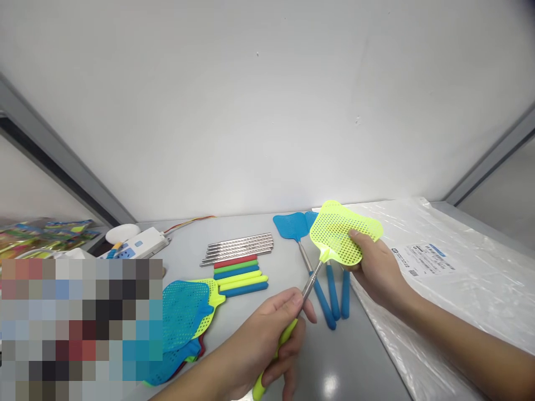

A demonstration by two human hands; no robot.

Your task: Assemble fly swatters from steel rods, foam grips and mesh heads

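A yellow fly swatter (334,228) with a perforated head and a metal rod is held up between both hands. My left hand (278,334) wraps round its yellow grip and the lower end of the rod. With thumb and fingers, my right hand (374,262) pinches the right side of the swatter's head. Behind it, blue fly swatters (291,225) lie with their blue handles (324,303) toward me, their heads partly hidden. To the left are metal rods (240,248), coloured grips (240,278) and a pile of loose swatter heads (186,312), mostly blue and yellow.
A white plastic bag (468,312) with a printed label covers the right of the grey table (334,362). A white power strip (142,243) with cables and a white round object (122,234) sit at the back left. Behind rises a pale wall (259,111). Pixelation hides the lower left.
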